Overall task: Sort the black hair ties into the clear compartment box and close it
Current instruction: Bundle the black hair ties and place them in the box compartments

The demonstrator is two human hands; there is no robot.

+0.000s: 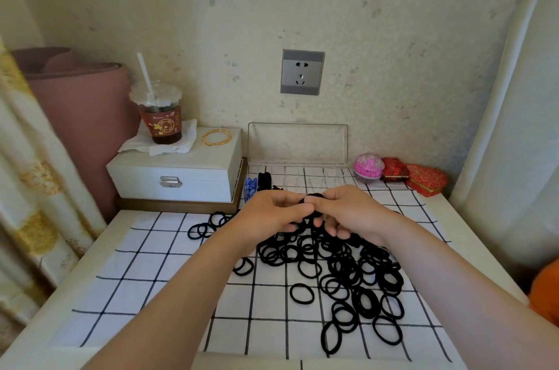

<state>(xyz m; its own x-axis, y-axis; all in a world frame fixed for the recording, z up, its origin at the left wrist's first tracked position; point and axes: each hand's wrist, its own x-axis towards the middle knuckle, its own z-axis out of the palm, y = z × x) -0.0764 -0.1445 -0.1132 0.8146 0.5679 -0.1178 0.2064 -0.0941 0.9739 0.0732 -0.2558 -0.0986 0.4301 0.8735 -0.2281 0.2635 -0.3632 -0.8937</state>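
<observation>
- The left hand had its fingers curled, pinching a bunch of black hair ties.
- The clear compartment box stood behind the hands, lid upright, a few ties in its left compartments.
- The right hand gripped the same bunch, fingers curled.
- Loose hair ties lay heaped on the checked cloth beneath.

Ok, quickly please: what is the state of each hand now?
Left hand: holds a bunch of black hair ties.
Right hand: holds the same bunch.
</observation>
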